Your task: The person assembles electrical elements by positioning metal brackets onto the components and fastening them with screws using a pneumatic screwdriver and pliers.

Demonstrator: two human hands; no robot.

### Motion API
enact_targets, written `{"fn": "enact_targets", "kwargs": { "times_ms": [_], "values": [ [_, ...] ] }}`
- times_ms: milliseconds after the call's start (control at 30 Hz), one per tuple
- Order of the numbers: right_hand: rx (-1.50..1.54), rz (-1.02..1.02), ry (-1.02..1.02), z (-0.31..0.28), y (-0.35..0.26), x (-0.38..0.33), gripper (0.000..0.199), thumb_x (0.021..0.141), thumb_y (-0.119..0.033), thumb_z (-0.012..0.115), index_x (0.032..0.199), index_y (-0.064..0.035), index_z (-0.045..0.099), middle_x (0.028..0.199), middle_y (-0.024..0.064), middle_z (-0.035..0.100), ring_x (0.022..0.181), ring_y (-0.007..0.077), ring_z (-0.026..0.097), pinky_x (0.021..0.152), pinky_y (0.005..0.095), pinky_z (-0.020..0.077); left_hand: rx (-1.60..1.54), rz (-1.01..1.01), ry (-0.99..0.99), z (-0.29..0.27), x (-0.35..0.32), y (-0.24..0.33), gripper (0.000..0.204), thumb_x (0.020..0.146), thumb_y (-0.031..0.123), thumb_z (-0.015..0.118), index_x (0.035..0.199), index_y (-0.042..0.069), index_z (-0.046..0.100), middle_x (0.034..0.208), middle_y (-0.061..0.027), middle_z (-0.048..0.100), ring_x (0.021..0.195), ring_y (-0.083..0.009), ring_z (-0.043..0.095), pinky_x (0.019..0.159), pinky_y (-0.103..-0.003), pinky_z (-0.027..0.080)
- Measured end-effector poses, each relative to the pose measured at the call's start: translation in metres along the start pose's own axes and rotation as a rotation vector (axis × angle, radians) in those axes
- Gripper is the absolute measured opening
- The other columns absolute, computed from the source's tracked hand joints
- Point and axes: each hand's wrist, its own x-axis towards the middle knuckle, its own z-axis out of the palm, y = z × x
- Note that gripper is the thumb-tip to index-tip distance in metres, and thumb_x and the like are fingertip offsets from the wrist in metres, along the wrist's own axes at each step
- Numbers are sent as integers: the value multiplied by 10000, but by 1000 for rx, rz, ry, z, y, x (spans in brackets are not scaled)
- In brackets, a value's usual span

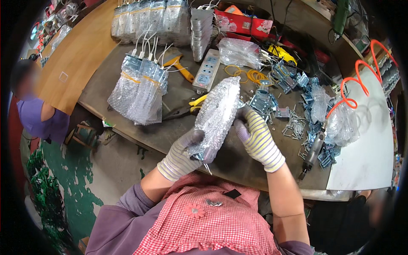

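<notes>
Clamped in my left hand [180, 156], the bubble-wrapped part [219, 112] hangs on the near side of the power strip [207, 70]; whether the right hand [260, 138] grips too, I can't tell remotely. Left of the strip, banded packs [127, 95] look finished; mine looks unbanded.

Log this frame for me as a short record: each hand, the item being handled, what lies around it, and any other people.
Left hand: gloved, gripping the package's lower end
Right hand: gloved, at the package's right edge; contact unclear
Item: bubble-wrapped package, tilted, held over the worktop
Left side: banded wrapped bundle, yellow-handled pliers
Beyond: white power strip
Right side: metal brackets, loose screws, handheld tool, orange coiled hose
Others: person in purple, far left
</notes>
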Motion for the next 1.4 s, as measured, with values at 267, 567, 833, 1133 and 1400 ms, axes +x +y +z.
{"fn": "enact_targets", "kwargs": {
  "times_ms": [267, 567, 833, 1133, 1400],
  "values": [
    [2344, -80, 309, -37, 2, -33, 217, 918, -195, 606, 1103, -85, 579, 1012, 82, 602, 683, 87, 425, 552, 231, 413, 434, 141, -156, -13, 24, 9, 681, 856, 236, 711, 1411, -17, 408, 1222, -103, 619, 1068, -237, 636, 906, -330, 531],
    [692, 289, 154, 32, -3, -37, 517, 898, -266, 714, 1293, 5, 519, 1134, 98, 617, 980, 161, 601, 886, 294, 484, -113, -130, -286, 1, 12, -1, 622, 887, 358, 641, 1296, -74, 461, 1054, -194, 606, 766, -194, 612, 536, -278, 500],
    [560, 312, 237, 34, -21, -47, 252, 909, -243, 677, 953, 4, 653, 847, 10, 635, 785, 85, 555, 728, 252, 470, -129, -120, -230, -4, 3, -10, 562, 869, 338, 672, 1255, -33, 504, 1020, -155, 597, 697, -164, 516, 507, -262, 418],
    [2172, 102, 242, 3, -1, -42, 316, 864, -306, 690, 1008, -32, 628, 818, 17, 609, 534, 81, 487, 632, 265, 475, 291, 72, -87, 22, -11, 9, 536, 844, 237, 691, 1278, -17, 506, 1092, -139, 618, 910, -226, 616, 730, -330, 526],
    [1517, 327, 374, 26, -34, -62, 671, 805, -317, 697, 1368, -27, 475, 792, -2, 455, 659, 138, 416, 616, 277, 385, 263, 244, 264, 37, -17, 23, 309, 896, 249, 630, 1091, 10, 603, 928, -108, 641, 830, -200, 606, 593, -288, 501]
  ]
}}
